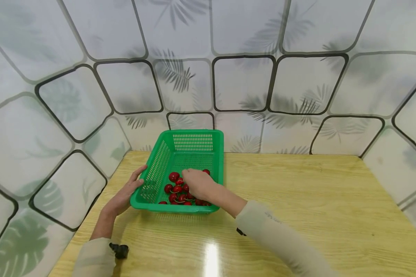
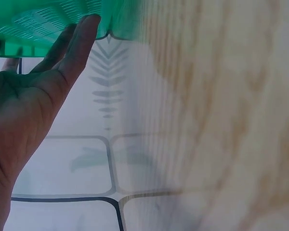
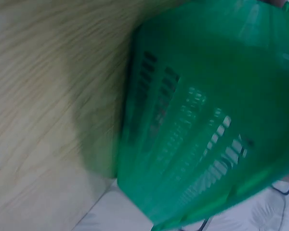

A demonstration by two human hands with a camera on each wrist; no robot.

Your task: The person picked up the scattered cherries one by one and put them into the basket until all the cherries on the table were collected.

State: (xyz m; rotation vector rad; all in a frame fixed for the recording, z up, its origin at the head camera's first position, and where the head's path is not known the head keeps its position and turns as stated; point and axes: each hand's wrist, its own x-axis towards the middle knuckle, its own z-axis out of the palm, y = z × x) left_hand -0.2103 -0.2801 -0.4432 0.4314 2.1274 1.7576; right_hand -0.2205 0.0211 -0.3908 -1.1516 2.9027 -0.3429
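A green plastic basket with slotted walls stands on the table, with several dark red cherries gathered toward its near end, some with green stems. My left hand lies against the basket's left side near the rim. Its fingers look straight along the outside of the wall in the left wrist view. Over the cherries inside the basket is my right hand, back upward and fingers bent down. Its fingertips are hidden, so whether it pinches a cherry cannot be told. The right wrist view shows mainly the basket's outer wall.
The basket rests on a light wooden table, near its left side. Table surface extends to the right. A pale wall covering with dark outlines and leaf prints rises behind and at both sides.
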